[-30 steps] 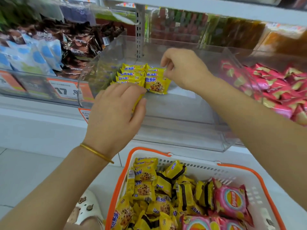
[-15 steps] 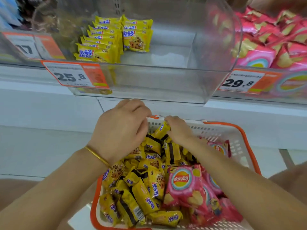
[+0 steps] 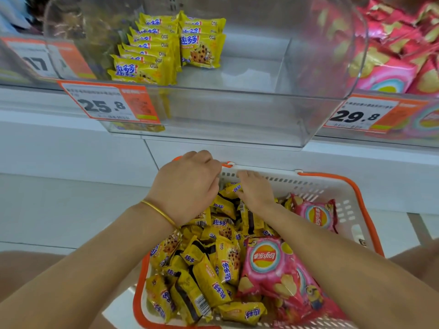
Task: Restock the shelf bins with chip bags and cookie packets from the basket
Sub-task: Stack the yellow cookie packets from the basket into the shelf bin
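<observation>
left hand (image 3: pixel 187 186) curled, knuckles up | right hand (image 3: pixel 256 194) fingertips pinching | forearms extended

Two hands are showing: left hand (image 3: pixel 187 186), right hand (image 3: pixel 256 193). One bangle (image 3: pixel 158 211) is sitting on the left wrist. One basket (image 3: pixel 308 184) is standing near.

Three bins are showing far: left bin (image 3: pixel 14 78), middle bin (image 3: pixel 237 115), right bin (image 3: pixel 403 136). Each is carrying one tag: left tag (image 3: pixel 35 60), middle tag (image 3: pixel 107 103), right tag (image 3: pixel 356 115).

Packets (image 3: pixel 147 70) in the middle bin are standing in two rows, about seven left and three right.

At least three chip bags (image 3: pixel 263 257) are lying in the basket. Packets there are running well past a dozen, exact count unreadable.
</observation>
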Motion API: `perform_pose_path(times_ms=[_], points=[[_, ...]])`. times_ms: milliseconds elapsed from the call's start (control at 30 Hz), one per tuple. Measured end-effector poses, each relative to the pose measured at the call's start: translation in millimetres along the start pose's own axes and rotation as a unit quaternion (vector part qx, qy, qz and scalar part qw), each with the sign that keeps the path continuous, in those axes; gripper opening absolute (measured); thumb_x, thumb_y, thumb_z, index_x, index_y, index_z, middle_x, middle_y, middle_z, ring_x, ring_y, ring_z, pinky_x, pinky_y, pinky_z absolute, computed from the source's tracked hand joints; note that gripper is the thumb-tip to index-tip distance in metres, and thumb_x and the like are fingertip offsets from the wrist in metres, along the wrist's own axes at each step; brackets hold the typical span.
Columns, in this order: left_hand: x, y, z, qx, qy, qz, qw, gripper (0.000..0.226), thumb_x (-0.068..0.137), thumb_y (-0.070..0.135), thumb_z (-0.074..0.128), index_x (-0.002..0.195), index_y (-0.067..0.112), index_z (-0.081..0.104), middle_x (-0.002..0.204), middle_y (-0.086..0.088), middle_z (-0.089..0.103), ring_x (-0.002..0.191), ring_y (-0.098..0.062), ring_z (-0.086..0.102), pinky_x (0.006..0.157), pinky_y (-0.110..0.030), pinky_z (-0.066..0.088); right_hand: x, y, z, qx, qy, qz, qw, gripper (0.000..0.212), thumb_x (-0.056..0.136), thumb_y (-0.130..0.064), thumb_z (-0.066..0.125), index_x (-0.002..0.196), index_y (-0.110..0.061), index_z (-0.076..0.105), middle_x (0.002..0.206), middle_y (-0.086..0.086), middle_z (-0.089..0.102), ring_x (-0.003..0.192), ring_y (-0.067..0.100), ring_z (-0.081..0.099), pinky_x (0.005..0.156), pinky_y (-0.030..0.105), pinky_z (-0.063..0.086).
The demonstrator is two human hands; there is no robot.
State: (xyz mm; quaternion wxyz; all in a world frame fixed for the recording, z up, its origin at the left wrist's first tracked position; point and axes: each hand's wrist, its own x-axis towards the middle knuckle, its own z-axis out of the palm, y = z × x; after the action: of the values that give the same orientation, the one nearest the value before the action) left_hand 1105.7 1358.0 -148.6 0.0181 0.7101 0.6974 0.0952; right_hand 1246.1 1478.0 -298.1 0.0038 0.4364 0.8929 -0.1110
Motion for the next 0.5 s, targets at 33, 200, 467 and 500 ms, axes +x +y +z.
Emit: perform_pose_path(times_ms=[33,200,467,500], points=[[0,1,0,0.004,-0.010,-0.006,1.000,0.036,0.093,0.029,0.033,0.106,0.016,0.063,0.107,-0.001,0.059,0.097,-0.021,0.056,0.063,-0.032,0.043,-1,1,-1,-0.023,-0.010,-0.005,1.000,0.028,0.090,-0.024,0.060,0.115,-0.013,0.055,0.115,0.003,0.060,0.108,0.022,0.052,0.089,0.033,0.046],[1,-1,-1,0.018,-0.058,-0.011,0.998,0.030,0.097,0.032,0.038,0.124,0.025,0.049,0.126,0.006,0.046,0.115,-0.013,0.045,0.080,-0.028,0.047,-8,-5,-36,0.020,0.008,0.019,1.000,0.024,0.094,-0.034,0.054,0.105,-0.014,0.060,0.102,0.001,0.060,0.100,0.020,0.054,0.081,0.033,0.043],[-1,14,14,-0.009,-0.062,0.065,0.996,0.071,0.068,0.049,0.075,0.123,0.017,0.044,0.123,-0.006,0.047,0.110,-0.027,0.050,0.084,-0.047,0.049,-51,-25,-121,0.587,-0.169,0.227,0.758,0.010,0.089,-0.020,0.064,0.095,-0.015,0.057,0.082,0.010,0.064,0.065,0.020,0.064,0.065,0.031,0.054],[1,15,11,-0.035,-0.049,0.056,0.997,0.062,0.072,0.046,0.073,0.120,0.018,0.045,0.119,-0.003,0.050,0.107,-0.023,0.051,0.085,-0.045,0.048,-55,-26,-128,0.611,-0.181,0.223,0.738,0.012,0.090,-0.023,0.062,0.096,-0.013,0.057,0.079,0.010,0.064,0.063,0.020,0.065,0.063,0.030,0.053]])
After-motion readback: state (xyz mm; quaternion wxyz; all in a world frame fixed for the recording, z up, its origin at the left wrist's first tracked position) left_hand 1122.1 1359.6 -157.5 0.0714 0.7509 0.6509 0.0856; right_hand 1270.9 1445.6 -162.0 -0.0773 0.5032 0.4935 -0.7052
